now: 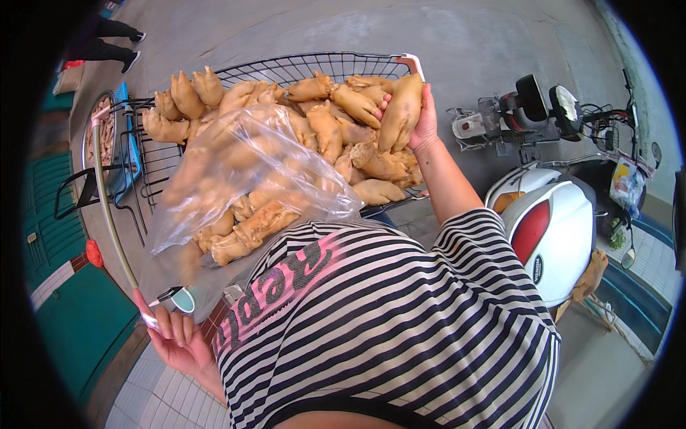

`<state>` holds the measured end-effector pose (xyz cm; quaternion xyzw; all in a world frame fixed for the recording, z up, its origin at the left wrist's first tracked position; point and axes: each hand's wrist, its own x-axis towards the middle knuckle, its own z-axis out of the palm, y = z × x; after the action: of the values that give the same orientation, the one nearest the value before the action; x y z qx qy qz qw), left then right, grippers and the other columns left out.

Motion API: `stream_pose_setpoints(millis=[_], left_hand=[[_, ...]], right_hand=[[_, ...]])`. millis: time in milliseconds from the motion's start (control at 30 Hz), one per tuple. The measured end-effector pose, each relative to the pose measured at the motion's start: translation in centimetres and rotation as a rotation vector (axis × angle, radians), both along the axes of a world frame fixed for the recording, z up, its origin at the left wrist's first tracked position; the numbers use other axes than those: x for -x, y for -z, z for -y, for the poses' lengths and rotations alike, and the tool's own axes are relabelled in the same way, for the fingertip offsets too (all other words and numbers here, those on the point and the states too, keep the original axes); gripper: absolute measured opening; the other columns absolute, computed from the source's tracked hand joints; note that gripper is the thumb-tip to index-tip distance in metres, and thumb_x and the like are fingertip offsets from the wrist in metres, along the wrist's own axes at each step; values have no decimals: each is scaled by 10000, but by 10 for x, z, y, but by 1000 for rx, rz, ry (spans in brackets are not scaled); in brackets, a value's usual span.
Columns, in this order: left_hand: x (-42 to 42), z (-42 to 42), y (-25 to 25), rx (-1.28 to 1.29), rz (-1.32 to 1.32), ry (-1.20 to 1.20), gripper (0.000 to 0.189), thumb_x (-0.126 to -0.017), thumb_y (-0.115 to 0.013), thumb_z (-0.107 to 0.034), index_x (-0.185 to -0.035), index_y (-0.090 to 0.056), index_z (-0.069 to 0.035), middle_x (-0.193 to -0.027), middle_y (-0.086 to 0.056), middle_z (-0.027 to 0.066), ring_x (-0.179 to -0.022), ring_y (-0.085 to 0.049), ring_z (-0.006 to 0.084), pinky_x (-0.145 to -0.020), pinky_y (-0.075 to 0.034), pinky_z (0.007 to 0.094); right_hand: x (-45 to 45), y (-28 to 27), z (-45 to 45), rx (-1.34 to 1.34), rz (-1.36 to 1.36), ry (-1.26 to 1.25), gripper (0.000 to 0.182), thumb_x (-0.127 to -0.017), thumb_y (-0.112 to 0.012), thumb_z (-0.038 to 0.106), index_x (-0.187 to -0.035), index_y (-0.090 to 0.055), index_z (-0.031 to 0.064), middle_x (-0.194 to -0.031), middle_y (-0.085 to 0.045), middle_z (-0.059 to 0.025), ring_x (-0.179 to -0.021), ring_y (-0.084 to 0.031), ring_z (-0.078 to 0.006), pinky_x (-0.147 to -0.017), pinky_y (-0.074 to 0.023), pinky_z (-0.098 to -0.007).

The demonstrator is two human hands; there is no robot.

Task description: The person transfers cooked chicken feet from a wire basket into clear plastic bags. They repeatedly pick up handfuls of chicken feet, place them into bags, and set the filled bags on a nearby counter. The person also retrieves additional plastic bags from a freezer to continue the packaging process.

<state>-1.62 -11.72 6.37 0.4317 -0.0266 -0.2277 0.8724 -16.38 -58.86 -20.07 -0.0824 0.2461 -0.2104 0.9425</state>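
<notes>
A pig's trotter (401, 113) is in my right hand (423, 119), upright above the right end of a black wire basket (321, 60). Many tan trotters (327, 131) are heaped in the basket, some standing toes-up at its left end. A clear plastic bag (257, 145) lies over the left and near part of the heap; several trotters show through it. At the lower left, my left hand (177, 335) has its fingers curled around the pink end of a long, thin metal pole (104, 177). Whether it also grips the bag's edge I cannot tell.
Left of the basket are a round metal tray of small pale pieces (101, 137) and a blue crate (127, 161). A person in dark trousers (115, 48) stands at the upper left. A white scooter (557, 236) and another two-wheeler (530, 115) are parked at the right.
</notes>
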Motion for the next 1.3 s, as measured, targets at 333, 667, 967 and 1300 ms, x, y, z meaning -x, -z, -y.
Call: stream_pose_setpoints(millis=[333, 667, 967, 1300], left_hand=[[1, 1, -4, -64, 13, 48, 710, -958, -508, -177, -1491, -57, -46, -715, -387, -2, -476, -317, 42, -439, -269, 182], [6, -10, -8, -36, 8, 6, 746, -940, -534, -149, -1494, -44, -56, -726, -398, 12, -491, -328, 50, -432, -277, 175], [3, -13, -6, 4, -9, -52, 725, -952, -508, -121, -1496, -32, -60, -720, -378, 19, -491, -314, 64, -421, -275, 198], [4, 13, -12, -148, -32, -122, 728, -958, -508, -140, -1499, -24, -76, -712, -389, 17, -481, -314, 60, -422, -280, 198]], right_hand=[[-84, -195, -99, 782, 428, -360, 811, -733, -729, 249, -1405, -306, 86, -1217, -531, -174, -1093, -568, -310, -983, -443, -428], [-143, -159, -251, 2134, 568, -514, 658, -692, -720, 130, -1311, -499, 153, -1174, -551, -126, -1069, -536, -312, -856, -455, -428], [-117, -11, -31, 1821, -939, -627, 606, -782, -689, 219, -1319, -468, 47, -1286, -499, -180, -1212, -482, -311, -1021, -405, -367], [-134, 114, -4, 1738, -1409, -984, 588, -739, -681, 285, -1255, -486, 80, -1262, -547, -144, -1203, -485, -273, -982, -423, -365]])
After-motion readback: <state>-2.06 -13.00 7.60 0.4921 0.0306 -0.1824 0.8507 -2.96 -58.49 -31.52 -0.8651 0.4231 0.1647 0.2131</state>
